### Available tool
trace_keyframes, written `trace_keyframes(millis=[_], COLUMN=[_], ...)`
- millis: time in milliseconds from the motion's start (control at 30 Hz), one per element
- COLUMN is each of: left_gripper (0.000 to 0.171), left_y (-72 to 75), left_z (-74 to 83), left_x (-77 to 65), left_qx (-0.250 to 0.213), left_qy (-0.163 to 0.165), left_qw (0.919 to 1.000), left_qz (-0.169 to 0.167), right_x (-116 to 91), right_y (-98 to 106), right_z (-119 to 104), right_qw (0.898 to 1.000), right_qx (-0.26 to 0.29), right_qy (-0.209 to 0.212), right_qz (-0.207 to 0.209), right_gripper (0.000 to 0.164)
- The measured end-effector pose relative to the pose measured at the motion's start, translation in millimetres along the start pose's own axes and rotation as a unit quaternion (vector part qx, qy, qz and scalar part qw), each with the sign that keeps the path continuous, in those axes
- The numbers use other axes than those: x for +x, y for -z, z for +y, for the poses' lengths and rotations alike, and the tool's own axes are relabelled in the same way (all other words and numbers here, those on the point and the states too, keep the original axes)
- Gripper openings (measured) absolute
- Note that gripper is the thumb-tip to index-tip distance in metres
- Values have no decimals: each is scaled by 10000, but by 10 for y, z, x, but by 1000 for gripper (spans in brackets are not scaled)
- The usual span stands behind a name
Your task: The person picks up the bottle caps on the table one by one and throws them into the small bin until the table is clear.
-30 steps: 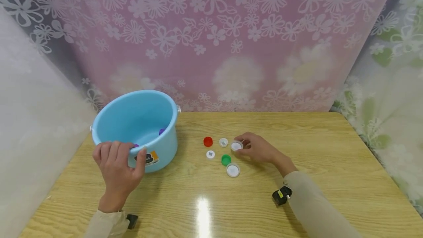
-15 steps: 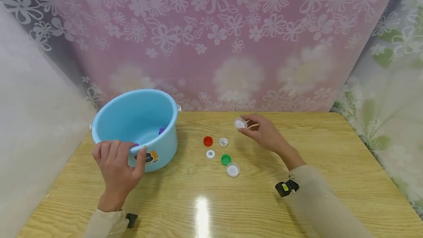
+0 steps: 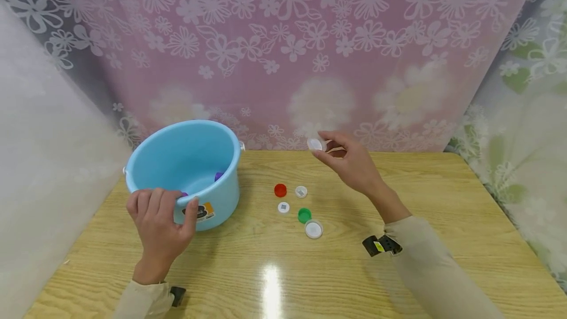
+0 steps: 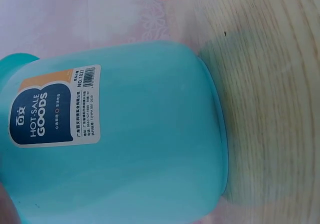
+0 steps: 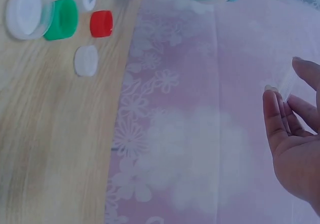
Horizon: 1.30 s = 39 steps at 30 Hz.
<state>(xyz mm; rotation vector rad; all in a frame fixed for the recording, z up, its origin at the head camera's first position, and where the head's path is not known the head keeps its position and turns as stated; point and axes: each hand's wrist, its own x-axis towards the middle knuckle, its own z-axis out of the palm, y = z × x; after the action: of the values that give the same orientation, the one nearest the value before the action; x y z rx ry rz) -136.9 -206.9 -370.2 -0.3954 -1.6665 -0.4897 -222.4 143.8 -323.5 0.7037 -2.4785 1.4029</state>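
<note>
Lifted higher and farther since a second ago, a clear cap (image 3: 316,145) is pinched between the thumb and fingers of the right hand (image 3: 354,164), a narrow grip. At near left, the left hand (image 3: 161,220) holds the near rim of a light-blue bucket (image 3: 227,198), its grip curled over the edge with the thumb outside. On the wood-grained bench (image 3: 336,279), near to far, lie a larger clear cap (image 3: 313,229), a green cap (image 3: 304,215) just beside it, a white cap (image 3: 283,207), then a red cap (image 3: 280,190) with a second white cap (image 3: 301,191) to its right. Purple pieces (image 3: 219,176) sit inside the bucket. Beyond hangs a pink floral curtain (image 3: 248,82). The right hand points left, its forearm reaching in from near right; the left forearm comes from near left.
</note>
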Motion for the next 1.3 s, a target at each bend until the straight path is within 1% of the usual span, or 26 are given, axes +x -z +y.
trace_keyframes(millis=[300,500,567,700,800,900,1133,1300], left_gripper=[48,48,49,48,48,48,48,47], left_y=[8,5,8,7,-7,-14,1,20], left_z=[-5,-12,-14,-18,-21,-28,-47,-67], left_x=[-1,-1,-2,-1,2,6,5,-8], left_qx=[-27,-24,-15,-16,-43,-58,-9,33], left_qy=[-23,-63,-53,-46,-68,-88,-100,-99], left_qw=[10000,10000,10000,10000,10000,9999,9999,9999], left_qz=[-13,-11,-21,-11,14,23,-24,-137], right_x=[142,258,291,313,333,390,583,651], right_y=[-50,-173,-226,-312,-369,-463,-781,-962], right_z=[-184,-304,-379,-627,-760,-768,-590,-606], right_qw=[9996,9984,9981,9973,9967,9952,9918,9894], right_qx=[-35,155,305,604,706,852,1122,1240], right_qy=[219,462,443,358,372,448,601,756], right_qz=[165,300,287,214,167,155,115,-17], right_gripper=[47,45,44,43,42,42,44,43])
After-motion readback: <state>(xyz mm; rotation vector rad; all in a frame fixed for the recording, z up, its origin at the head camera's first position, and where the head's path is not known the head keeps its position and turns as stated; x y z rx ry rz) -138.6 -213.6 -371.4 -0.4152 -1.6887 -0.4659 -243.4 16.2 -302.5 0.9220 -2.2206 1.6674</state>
